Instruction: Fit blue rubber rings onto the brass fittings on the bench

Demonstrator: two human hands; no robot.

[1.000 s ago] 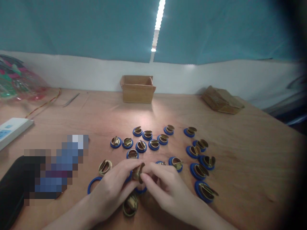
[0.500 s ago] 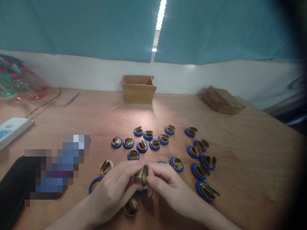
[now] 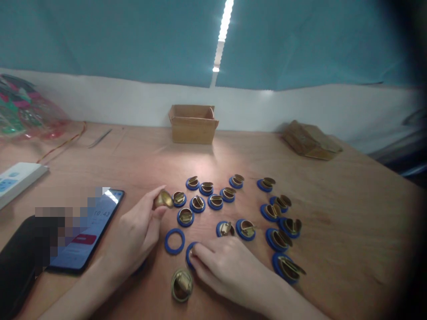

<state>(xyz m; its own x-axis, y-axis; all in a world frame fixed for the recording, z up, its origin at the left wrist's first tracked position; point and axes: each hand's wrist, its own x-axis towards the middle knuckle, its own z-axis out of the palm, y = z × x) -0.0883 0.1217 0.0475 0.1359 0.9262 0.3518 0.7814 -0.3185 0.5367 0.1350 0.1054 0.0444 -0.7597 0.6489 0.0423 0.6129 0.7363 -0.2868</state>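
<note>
My left hand (image 3: 142, 226) pinches a round brass fitting (image 3: 163, 198) between thumb and fingers, raised toward the left end of the rows. My right hand (image 3: 228, 262) is low at the middle, its fingertips closed at a blue ring (image 3: 190, 255); they hide most of it and whatever is inside. Between the hands lies a bare blue ring (image 3: 174, 241). A brass fitting without a blue ring (image 3: 182, 285) sits nearest to me, its flap tilted. Several brass fittings with half-round flaps stand in blue rings ahead, one (image 3: 225, 229) just beyond my right hand.
More ringed fittings (image 3: 278, 239) stand in a column at right. A phone (image 3: 90, 240) and a black object (image 3: 23, 262) lie at left, near a white power strip (image 3: 22, 178). An open cardboard box (image 3: 193, 130) and a folded carton (image 3: 312, 140) are at the back.
My hands were together around a brass fitting and have parted. The left moved forward and left; the right came down onto the blue ring. The bare ring between them is now uncovered.
</note>
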